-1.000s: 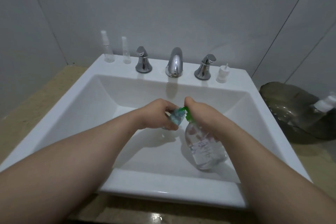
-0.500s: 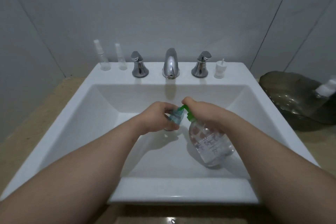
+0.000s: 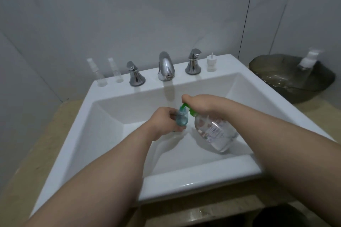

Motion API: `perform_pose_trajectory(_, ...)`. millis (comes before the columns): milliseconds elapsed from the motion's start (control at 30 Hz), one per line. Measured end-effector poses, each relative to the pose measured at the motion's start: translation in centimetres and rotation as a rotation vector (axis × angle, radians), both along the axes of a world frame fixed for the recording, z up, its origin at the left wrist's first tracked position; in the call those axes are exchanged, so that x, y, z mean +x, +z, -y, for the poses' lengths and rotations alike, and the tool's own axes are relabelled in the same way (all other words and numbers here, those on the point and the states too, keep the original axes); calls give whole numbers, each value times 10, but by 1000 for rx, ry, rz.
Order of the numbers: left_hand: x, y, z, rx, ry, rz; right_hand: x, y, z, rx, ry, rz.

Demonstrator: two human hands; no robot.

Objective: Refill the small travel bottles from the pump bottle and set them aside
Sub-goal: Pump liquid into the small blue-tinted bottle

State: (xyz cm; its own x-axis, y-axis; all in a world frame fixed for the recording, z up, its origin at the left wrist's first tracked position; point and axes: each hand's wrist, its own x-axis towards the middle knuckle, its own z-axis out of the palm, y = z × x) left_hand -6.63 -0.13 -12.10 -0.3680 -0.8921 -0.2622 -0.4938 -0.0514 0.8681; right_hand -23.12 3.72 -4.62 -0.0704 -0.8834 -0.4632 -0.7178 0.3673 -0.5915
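Over the white sink basin (image 3: 114, 129), my left hand (image 3: 164, 121) grips a small bluish travel bottle (image 3: 181, 119), held upright with its mouth under the green nozzle. My right hand (image 3: 201, 104) holds the clear pump bottle (image 3: 214, 131) by its green pump head (image 3: 187, 109), thumb on top, bottle tilted. Two slim clear spray bottles (image 3: 99, 73) (image 3: 116, 71) stand on the sink ledge at the back left. A white pump cap (image 3: 211, 61) stands on the ledge at the back right.
A chrome faucet (image 3: 165, 66) with two handles (image 3: 135, 74) (image 3: 193, 62) sits on the back ledge. A dark glass bowl (image 3: 287, 79) holding a white-capped bottle (image 3: 308, 61) stands on the beige counter (image 3: 27, 162) to the right. Grey walls close in behind and left.
The view has swung and tilted, so the sink now sits more to the right. Both hands keep their grips; the pump bottle and travel bottle stay together over the basin.
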Motion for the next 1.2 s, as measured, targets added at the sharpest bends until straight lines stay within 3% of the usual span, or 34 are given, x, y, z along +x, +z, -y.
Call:
perform_pose_trajectory(200,0,-2,-3,0,1,-36,7,1,1,81,-22,58)
perform_pose_trajectory(767,1,-5,1,-82,-23,58,1,-2,4,27,64,-62)
perform_pose_trajectory(1200,2,-5,4,-41,17,46,-5,-5,8,-9,105,-12)
